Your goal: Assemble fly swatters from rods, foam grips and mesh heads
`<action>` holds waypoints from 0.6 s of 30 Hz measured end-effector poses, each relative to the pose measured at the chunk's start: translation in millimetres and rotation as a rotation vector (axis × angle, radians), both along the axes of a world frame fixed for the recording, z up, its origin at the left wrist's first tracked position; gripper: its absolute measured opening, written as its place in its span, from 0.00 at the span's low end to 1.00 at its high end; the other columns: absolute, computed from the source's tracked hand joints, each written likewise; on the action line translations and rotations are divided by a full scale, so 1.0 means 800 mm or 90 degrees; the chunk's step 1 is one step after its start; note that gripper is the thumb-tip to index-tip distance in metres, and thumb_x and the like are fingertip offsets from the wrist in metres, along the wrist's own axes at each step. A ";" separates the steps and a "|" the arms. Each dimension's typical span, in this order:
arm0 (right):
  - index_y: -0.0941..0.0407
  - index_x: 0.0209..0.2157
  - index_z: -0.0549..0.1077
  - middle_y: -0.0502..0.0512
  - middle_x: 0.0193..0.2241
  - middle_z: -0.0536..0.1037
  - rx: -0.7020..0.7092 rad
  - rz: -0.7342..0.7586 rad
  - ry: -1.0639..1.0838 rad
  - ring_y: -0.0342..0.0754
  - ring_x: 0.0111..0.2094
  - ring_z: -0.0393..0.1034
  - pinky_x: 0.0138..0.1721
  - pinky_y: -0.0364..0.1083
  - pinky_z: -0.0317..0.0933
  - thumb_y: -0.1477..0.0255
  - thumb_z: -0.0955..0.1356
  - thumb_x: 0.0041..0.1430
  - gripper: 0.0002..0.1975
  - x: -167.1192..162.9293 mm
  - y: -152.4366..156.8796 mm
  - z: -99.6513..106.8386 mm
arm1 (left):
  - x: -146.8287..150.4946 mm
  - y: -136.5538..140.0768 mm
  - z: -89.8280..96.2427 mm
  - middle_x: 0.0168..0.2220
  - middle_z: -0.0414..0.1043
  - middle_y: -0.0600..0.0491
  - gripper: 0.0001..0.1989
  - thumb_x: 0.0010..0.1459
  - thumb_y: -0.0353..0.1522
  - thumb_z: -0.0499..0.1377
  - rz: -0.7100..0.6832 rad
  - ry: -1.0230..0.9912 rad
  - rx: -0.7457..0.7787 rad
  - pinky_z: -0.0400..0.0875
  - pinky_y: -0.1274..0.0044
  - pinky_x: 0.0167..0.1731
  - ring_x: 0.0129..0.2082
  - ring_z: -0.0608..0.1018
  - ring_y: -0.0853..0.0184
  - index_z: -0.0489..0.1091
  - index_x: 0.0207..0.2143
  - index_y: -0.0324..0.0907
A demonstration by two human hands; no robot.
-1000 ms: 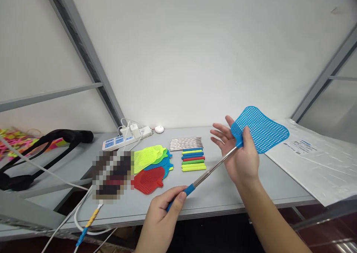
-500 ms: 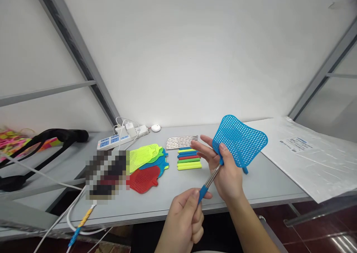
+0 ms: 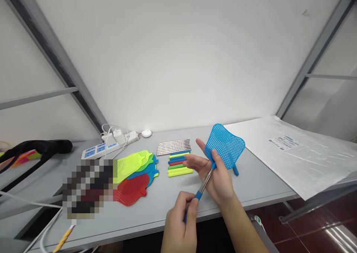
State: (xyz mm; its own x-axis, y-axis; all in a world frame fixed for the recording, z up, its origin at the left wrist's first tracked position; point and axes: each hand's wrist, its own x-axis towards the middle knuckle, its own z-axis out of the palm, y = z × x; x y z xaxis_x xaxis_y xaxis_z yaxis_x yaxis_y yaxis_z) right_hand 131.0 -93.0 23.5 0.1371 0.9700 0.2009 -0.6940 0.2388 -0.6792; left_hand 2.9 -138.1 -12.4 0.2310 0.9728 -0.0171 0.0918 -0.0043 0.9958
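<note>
Swatter (image 3: 222, 139): prob. light; mesh (image 3: 230, 149) bendy, rod (image 3: 206, 180) slick. Your L hand (image 3: 182, 219) has grip (image 3: 199, 195) betw. fingers & thumb, best hold; R hand (image 3: 220, 184): thumb pressing mesh, other fingers splayed.

A blue fly swatter (image 3: 226, 145), its perforated head joined to a silvery rod and blue handle, slants up and rightward above a grey table (image 3: 156, 204).

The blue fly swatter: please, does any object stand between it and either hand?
No, nothing visible does. The left hand grips its blue handle; the right hand holds it at the base of the mesh head. The coloured sticks lie on the table beyond the hands, not in between.
</note>
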 end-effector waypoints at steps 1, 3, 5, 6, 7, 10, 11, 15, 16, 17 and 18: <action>0.52 0.61 0.65 0.57 0.39 0.83 0.004 0.005 -0.004 0.56 0.43 0.77 0.54 0.58 0.57 0.54 0.57 0.67 0.27 0.002 0.001 0.002 | 0.003 -0.001 0.000 0.17 0.49 0.63 0.21 0.60 0.52 0.53 -0.031 -0.013 -0.031 0.46 0.81 0.13 0.12 0.53 0.75 0.67 0.32 0.44; 0.53 0.60 0.66 0.57 0.38 0.83 0.002 0.009 -0.028 0.56 0.41 0.77 0.54 0.59 0.57 0.54 0.58 0.66 0.27 0.004 0.004 0.004 | 0.009 0.000 0.002 0.17 0.46 0.64 0.22 0.61 0.54 0.49 -0.102 -0.040 -0.096 0.48 0.81 0.11 0.10 0.51 0.75 0.64 0.33 0.44; 0.53 0.59 0.67 0.58 0.39 0.83 -0.015 0.009 -0.087 0.56 0.41 0.77 0.53 0.58 0.58 0.51 0.57 0.66 0.29 0.008 0.006 0.004 | 0.015 0.003 0.005 0.18 0.50 0.63 0.22 0.62 0.53 0.47 -0.176 -0.025 -0.115 0.53 0.81 0.12 0.11 0.54 0.74 0.64 0.32 0.44; 0.53 0.58 0.68 0.58 0.40 0.82 -0.026 0.007 -0.143 0.56 0.42 0.76 0.53 0.58 0.59 0.50 0.57 0.65 0.29 0.011 0.005 0.003 | 0.018 0.006 0.008 0.19 0.54 0.61 0.21 0.63 0.51 0.49 -0.202 0.004 -0.088 0.56 0.80 0.14 0.13 0.58 0.73 0.64 0.30 0.44; 0.53 0.56 0.70 0.58 0.41 0.82 -0.032 -0.008 -0.216 0.56 0.43 0.76 0.52 0.56 0.59 0.49 0.58 0.65 0.29 0.015 0.003 0.000 | 0.021 0.010 0.010 0.20 0.58 0.59 0.20 0.63 0.49 0.50 -0.214 0.040 -0.038 0.59 0.79 0.17 0.16 0.62 0.71 0.64 0.28 0.43; 0.52 0.55 0.71 0.58 0.47 0.78 -0.025 -0.173 -0.467 0.56 0.49 0.70 0.52 0.54 0.59 0.50 0.58 0.65 0.27 0.040 -0.007 -0.018 | 0.037 0.031 0.017 0.24 0.62 0.55 0.18 0.63 0.43 0.54 -0.160 0.147 0.155 0.60 0.78 0.26 0.25 0.66 0.68 0.61 0.24 0.43; 0.52 0.56 0.70 0.59 0.49 0.76 -0.035 -0.269 -0.542 0.57 0.51 0.68 0.53 0.54 0.57 0.52 0.58 0.66 0.26 0.052 -0.010 -0.026 | 0.045 0.040 0.019 0.24 0.62 0.55 0.18 0.64 0.42 0.52 -0.134 0.196 0.205 0.59 0.78 0.26 0.26 0.66 0.67 0.60 0.23 0.44; 0.56 0.58 0.67 0.65 0.51 0.72 -0.297 -0.591 -0.862 0.63 0.54 0.61 0.53 0.61 0.51 0.56 0.60 0.66 0.26 0.105 -0.018 -0.059 | 0.090 0.086 0.021 0.24 0.69 0.52 0.19 0.66 0.39 0.46 -0.108 0.474 0.308 0.57 0.76 0.25 0.26 0.70 0.64 0.63 0.23 0.44; 0.58 0.57 0.67 0.66 0.51 0.72 -0.378 -0.600 -0.947 0.64 0.53 0.61 0.52 0.61 0.51 0.58 0.60 0.66 0.26 0.115 -0.018 -0.065 | 0.104 0.098 0.020 0.25 0.71 0.51 0.20 0.65 0.38 0.46 -0.108 0.496 0.309 0.58 0.75 0.26 0.27 0.72 0.63 0.66 0.23 0.43; 0.59 0.57 0.67 0.67 0.49 0.72 -0.437 -0.583 -1.018 0.65 0.52 0.62 0.50 0.61 0.51 0.59 0.60 0.65 0.25 0.123 -0.017 -0.071 | 0.117 0.110 0.019 0.26 0.73 0.49 0.20 0.65 0.38 0.46 -0.105 0.524 0.304 0.59 0.74 0.26 0.27 0.73 0.61 0.68 0.23 0.43; 0.60 0.57 0.67 0.67 0.47 0.73 -0.472 -0.554 -1.067 0.64 0.50 0.63 0.49 0.61 0.51 0.61 0.60 0.65 0.24 0.129 -0.015 -0.075 | 0.129 0.122 0.016 0.26 0.74 0.47 0.19 0.64 0.37 0.47 -0.107 0.551 0.297 0.60 0.73 0.27 0.29 0.75 0.59 0.70 0.24 0.42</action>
